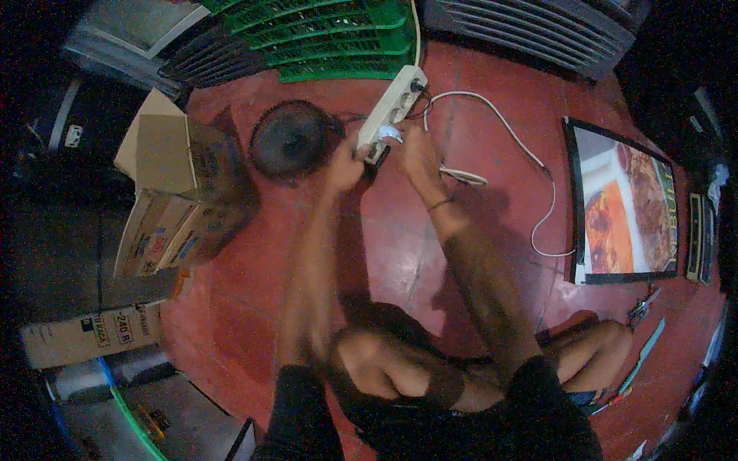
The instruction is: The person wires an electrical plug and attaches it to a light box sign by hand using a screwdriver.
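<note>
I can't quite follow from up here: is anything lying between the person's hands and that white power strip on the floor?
Nothing visible does. Both hands are already at the near end of the power strip: the left hand beside it, the right hand by a white plug. Whether either grip is closed is blurred.

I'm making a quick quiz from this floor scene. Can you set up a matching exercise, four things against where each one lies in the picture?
Things:
1. power strip
2. cardboard box
3. framed picture
4. green slatted panels

Places:
A. at the right, flat on the red floor
B. along the top edge
C. at the left, open and tipped on its side
D. top centre, under both hands

The left hand and right hand meet at the strip's near end.

Pairs: 1-D, 2-C, 3-A, 4-B
</note>
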The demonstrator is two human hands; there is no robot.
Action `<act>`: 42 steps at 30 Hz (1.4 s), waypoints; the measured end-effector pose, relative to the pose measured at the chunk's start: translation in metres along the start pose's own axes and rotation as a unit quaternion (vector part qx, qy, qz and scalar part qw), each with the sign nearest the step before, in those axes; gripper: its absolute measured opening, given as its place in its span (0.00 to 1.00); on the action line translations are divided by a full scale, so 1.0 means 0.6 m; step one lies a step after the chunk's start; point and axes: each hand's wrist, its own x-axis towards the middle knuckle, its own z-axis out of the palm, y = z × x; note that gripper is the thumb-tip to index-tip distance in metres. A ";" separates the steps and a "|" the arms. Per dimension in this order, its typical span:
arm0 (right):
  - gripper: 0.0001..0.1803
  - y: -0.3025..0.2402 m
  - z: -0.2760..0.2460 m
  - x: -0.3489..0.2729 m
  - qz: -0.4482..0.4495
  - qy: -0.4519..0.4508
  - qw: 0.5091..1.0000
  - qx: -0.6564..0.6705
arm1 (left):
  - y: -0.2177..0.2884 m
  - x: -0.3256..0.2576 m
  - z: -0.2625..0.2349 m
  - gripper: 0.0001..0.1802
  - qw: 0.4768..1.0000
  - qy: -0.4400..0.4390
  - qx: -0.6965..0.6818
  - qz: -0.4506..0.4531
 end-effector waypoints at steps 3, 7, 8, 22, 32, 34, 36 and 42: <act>0.19 0.009 0.008 0.005 -0.021 0.021 1.000 0.008 | -0.016 0.008 0.006 0.21 0.998 -0.013 0.038 -0.043; 0.19 0.012 0.014 0.010 0.000 0.020 0.999 0.035 | 0.001 0.013 0.020 0.23 0.998 0.029 0.050 -0.002; 0.19 0.010 0.016 0.012 -0.005 0.023 0.999 0.034 | 0.008 0.014 0.017 0.23 0.997 0.051 0.065 -0.005; 0.08 -0.010 0.021 0.037 -0.010 0.112 0.994 0.003 | -0.020 0.061 0.045 0.23 0.987 0.038 0.144 -0.062; 0.09 0.015 0.033 0.063 -0.057 0.132 0.990 0.010 | -0.121 0.092 0.065 0.23 0.981 0.100 0.163 -0.021; 0.11 -0.008 0.042 0.063 -0.033 0.100 0.991 0.087 | -0.137 0.103 0.028 0.24 0.985 0.085 0.136 -0.061; 0.09 -0.010 0.047 0.058 -0.049 0.100 0.993 0.028 | -0.128 0.098 0.030 0.25 0.987 0.062 0.103 -0.103; 0.07 0.009 -0.002 0.046 -0.072 0.199 0.970 -0.121 | -0.088 0.106 0.097 0.25 0.985 0.027 0.123 -0.116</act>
